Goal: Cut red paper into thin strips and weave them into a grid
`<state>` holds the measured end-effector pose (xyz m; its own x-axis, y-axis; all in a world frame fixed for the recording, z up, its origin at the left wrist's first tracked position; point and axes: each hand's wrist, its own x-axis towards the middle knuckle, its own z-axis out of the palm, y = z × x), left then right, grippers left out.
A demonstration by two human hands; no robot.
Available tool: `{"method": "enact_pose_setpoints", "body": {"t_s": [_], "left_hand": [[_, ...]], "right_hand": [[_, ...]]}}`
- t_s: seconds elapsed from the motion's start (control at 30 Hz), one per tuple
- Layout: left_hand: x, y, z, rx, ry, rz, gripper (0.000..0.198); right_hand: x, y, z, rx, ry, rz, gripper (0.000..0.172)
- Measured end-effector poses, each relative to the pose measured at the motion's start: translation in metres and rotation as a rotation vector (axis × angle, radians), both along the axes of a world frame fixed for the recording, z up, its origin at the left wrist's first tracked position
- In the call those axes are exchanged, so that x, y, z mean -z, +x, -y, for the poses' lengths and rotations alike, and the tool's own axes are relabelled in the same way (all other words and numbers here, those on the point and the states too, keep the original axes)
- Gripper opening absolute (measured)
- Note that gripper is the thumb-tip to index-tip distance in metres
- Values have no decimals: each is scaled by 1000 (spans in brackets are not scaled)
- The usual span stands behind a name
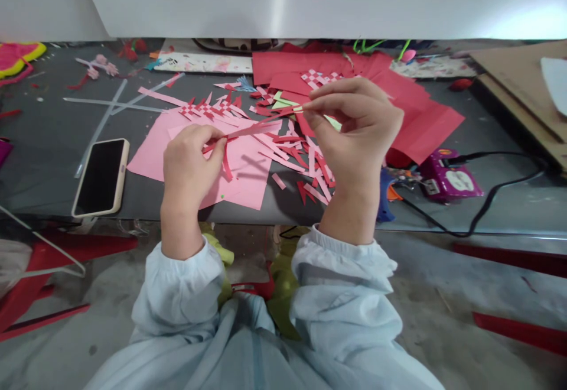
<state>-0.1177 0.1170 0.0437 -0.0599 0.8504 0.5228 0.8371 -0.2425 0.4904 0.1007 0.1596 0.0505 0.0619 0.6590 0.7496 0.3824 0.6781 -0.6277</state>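
Over the pink paper sheets [248,192], my left hand [190,162] pinches paper strips [261,124] between thumb and forefinger. A red end hangs below those fingers. My right hand [354,124], raised to the right, pinches the far end of a strip, which stretches taut between both hands. Woven red-and-pink paper pieces [208,108] lie just behind the left hand. Loose cut strips [290,153] in red and pink are scattered beneath and between the hands. How the strips join inside the left fingers is hidden.
A phone [101,177] lies at the left near the table's front edge, with clear plastic strips [113,106] behind it. Red paper sheets [425,115] spread at the back right. A purple box [449,177], a black cable [491,192] and cardboard [522,88] are on the right.
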Motion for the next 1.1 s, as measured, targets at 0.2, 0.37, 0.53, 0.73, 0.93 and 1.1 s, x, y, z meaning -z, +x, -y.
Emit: {"method": "enact_pose_setpoints", "body": {"t_s": [0.2,0.37,0.53,0.73,0.93,1.1], "left_hand": [[-2,2,2,8,21,-27,10],[-2,2,2,19,42,-37,11],[-2,3,1,26,50,-32,11],[-2,3,1,49,96,-69,10],[-2,3,1,66,114,-89,10],[-2,5,1,68,99,-95,8]], "right_hand": [[-1,0,1,-25,-4,11,13],[-3,1,2,24,-59,77,16],[-4,2,3,49,-32,147,16],[-1,2,1,99,-43,213,15],[-1,0,2,82,-17,242,18],[-2,-6,4,-16,9,264,21]]}}
